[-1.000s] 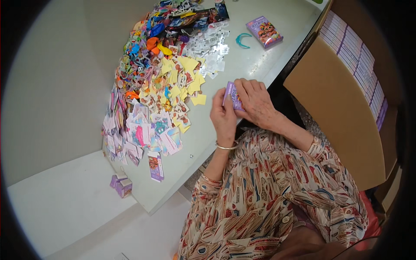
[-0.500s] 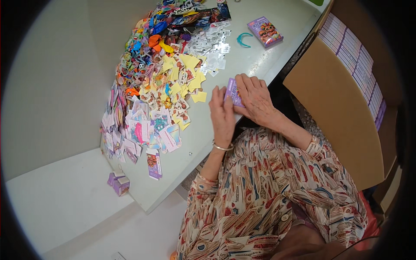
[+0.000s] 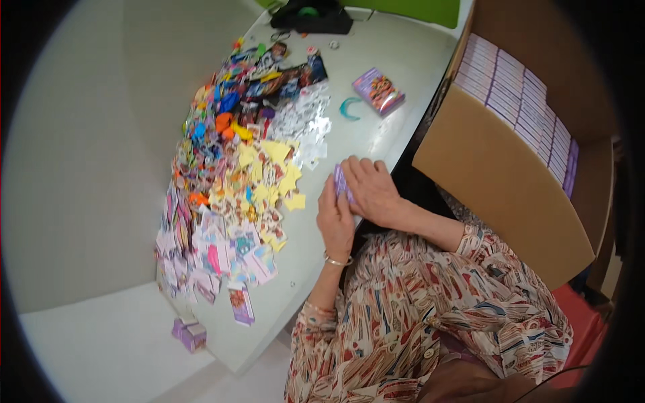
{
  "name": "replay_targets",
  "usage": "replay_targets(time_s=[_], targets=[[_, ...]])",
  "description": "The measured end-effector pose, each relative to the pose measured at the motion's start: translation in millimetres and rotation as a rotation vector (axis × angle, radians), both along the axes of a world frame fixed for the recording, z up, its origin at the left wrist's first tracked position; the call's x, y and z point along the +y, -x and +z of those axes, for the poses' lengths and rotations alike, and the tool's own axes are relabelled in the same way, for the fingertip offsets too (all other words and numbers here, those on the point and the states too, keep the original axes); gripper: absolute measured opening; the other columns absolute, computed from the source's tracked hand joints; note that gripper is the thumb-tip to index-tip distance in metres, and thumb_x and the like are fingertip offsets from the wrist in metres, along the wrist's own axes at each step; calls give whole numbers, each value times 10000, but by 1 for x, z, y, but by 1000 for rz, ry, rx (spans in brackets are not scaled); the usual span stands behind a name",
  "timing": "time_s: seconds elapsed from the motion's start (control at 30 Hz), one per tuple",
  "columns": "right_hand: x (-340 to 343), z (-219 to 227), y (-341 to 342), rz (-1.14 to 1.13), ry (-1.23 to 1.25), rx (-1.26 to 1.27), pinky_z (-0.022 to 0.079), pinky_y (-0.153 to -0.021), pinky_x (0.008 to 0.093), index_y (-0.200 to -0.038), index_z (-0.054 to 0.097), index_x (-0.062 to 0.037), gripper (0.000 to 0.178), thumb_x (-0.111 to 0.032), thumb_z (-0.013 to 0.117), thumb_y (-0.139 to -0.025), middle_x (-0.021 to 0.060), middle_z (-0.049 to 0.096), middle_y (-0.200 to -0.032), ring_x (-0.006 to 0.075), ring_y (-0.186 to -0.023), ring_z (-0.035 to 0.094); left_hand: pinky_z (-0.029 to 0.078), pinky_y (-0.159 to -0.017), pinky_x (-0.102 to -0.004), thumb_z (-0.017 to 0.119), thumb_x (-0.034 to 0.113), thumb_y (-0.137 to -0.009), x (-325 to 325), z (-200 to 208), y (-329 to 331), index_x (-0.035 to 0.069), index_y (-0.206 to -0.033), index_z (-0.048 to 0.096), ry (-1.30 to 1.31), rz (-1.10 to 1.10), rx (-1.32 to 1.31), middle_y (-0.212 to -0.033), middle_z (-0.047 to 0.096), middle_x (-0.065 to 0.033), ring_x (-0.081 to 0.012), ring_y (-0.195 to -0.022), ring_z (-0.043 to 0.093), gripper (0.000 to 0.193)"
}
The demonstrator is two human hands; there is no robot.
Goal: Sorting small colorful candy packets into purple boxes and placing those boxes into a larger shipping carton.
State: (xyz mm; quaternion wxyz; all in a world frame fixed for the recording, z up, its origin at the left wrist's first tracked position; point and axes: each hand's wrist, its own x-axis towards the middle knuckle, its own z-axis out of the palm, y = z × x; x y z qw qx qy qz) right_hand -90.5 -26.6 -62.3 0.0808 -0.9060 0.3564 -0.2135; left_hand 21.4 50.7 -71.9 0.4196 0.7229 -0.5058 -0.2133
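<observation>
Both my hands meet at the table's near edge around a small purple box [image 3: 340, 183]. My left hand [image 3: 334, 220] grips it from below and the left side. My right hand [image 3: 371, 190] covers its top and right side, so most of the box is hidden. Just left of my hands lies a long spread of small colourful items [image 3: 235, 195]: yellow star-shaped pieces, pink and purple packets, bright balloons.
A closed purple box [image 3: 378, 91] and a teal crescent piece [image 3: 349, 107] lie further up the grey table [image 3: 390, 138]. A big cardboard carton [image 3: 500, 178] filled with rows of purple boxes [image 3: 517, 101] stands at my right. Another small purple box [image 3: 189, 333] lies on the floor.
The view has shifted a little, so the table sits lower in the picture. My hands stay closed around the small purple box with hardly any movement.
</observation>
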Motion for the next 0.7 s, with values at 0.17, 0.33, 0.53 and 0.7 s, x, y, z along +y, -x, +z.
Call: replay_targets(time_s=[0.17,0.33,0.53,0.7], targets=[[-22,24,6,-65,-59,-37,388,-868,430,-1310,386,53,806,-386,721,-722,200,479,-1214,335,-1033,481,426,-978,-362,552,61,-922,-1,23,-20,-24,-1308,477,161,96,214,-1354,496,-178,-289,-1213,508,402],[-119,42,11,-343,222,-132,429,-875,481,-1289,431,-14,686,-365,701,-765,181,531,-1194,382,-1031,535,439,-956,-337,591,63,-897,31,33,-22,-28,-1223,550,71,23,78,-1217,599,-188,-281,-1136,576,341],[-154,-5,0,-463,68,240,424,-819,607,-1386,366,-149,654,-554,500,-888,133,486,-1300,398,-1104,524,446,-958,-363,621,89,-877,88,36,-35,-7,-1143,606,118,152,61,-1176,624,-185,-306,-1100,599,283],[-156,-15,16,-481,122,307,345,-913,641,-1430,320,-145,757,-622,494,-868,177,411,-1399,432,-1211,445,452,-938,-377,674,146,-849,157,44,-121,-8,-1145,608,109,504,-334,-1146,635,-180,-326,-1044,609,341]])
